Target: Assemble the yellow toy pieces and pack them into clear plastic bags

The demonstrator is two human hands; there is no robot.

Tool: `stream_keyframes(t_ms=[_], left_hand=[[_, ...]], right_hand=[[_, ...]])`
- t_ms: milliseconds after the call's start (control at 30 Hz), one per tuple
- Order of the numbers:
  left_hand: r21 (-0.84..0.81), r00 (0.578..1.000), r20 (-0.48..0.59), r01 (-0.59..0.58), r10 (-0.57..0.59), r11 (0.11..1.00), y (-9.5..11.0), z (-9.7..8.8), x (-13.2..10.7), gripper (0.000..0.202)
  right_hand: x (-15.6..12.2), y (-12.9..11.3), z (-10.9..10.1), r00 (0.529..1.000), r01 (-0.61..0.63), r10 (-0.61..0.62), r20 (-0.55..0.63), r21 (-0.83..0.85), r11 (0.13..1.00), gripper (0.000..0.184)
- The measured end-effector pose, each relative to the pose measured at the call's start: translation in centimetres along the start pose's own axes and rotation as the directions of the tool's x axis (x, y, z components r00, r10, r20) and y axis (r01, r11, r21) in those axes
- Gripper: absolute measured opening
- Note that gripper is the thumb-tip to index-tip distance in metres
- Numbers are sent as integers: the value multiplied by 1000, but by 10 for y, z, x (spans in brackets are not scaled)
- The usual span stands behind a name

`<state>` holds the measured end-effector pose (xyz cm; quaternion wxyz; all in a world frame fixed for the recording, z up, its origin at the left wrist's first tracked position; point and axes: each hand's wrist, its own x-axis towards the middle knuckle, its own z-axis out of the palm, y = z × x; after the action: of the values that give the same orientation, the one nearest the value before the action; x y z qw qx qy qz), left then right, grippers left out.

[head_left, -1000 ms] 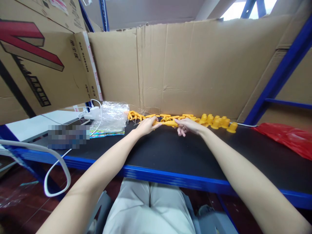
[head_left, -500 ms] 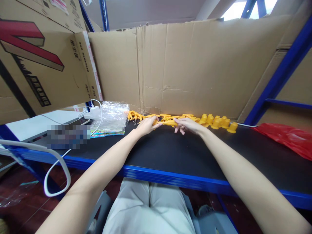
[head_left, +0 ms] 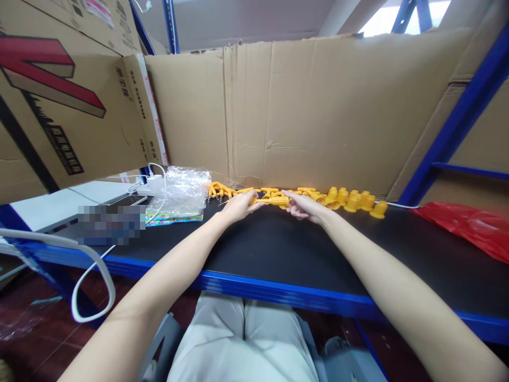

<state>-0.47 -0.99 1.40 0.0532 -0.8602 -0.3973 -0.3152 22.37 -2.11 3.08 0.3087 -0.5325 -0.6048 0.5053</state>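
My left hand (head_left: 237, 207) is closed on a long yellow plastic piece (head_left: 276, 201), held level just above the black tabletop. Its right end is a ribbed barrel. At that end my right hand (head_left: 304, 206) has its fingers curled in, with the index finger and thumb against the barrel. Behind both hands runs a line of loose yellow handle-like parts (head_left: 270, 190). Left of them lie yellow branched parts (head_left: 220, 188) with thin metal spirals hanging from them. Several yellow flanged cups (head_left: 353, 202) stand right of my right hand.
Clear plastic bags (head_left: 185, 185) lie on a colourful sheet at left, beside a white charger (head_left: 156, 184) and cables. A red plastic bag (head_left: 463, 225) rests at the right. Cardboard (head_left: 318, 116) walls off the back; the blue shelf edge (head_left: 278, 292) runs in front.
The fingers of my right hand have curled inward around the barrel's right end, and more of the barrel shows. My left hand keeps its hold in nearly the same place.
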Motion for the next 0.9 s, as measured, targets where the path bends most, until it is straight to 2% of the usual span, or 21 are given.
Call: stream_keyframes(t_ms=[233, 333, 400, 500, 767, 900], left_hand=[[-1, 999, 10, 36, -36, 999, -2, 2, 1, 41], [5, 999, 18, 48, -48, 999, -5, 2, 1, 39], [6, 999, 21, 50, -50, 999, -6, 1, 1, 39], [11, 999, 21, 49, -49, 999, -7, 1, 1, 39], [15, 1000, -5, 22, -22, 1000, -3, 0, 0, 40], [8, 999, -3, 39, -39, 999, 0, -1, -1, 41]], right_hand=[[1, 1, -3, 987, -117, 112, 119, 40, 992, 59], [-3, 1, -7, 987, -23, 13, 160, 57, 998, 55], [-5, 3, -10, 984, 86, -95, 152, 65, 994, 45], [-4, 6, -13, 975, 182, -182, 124, 16, 983, 44], [-2, 5, -11, 967, 249, -247, 68, -23, 968, 32], [-1, 6, -9, 973, 230, -229, 37, -15, 973, 34]])
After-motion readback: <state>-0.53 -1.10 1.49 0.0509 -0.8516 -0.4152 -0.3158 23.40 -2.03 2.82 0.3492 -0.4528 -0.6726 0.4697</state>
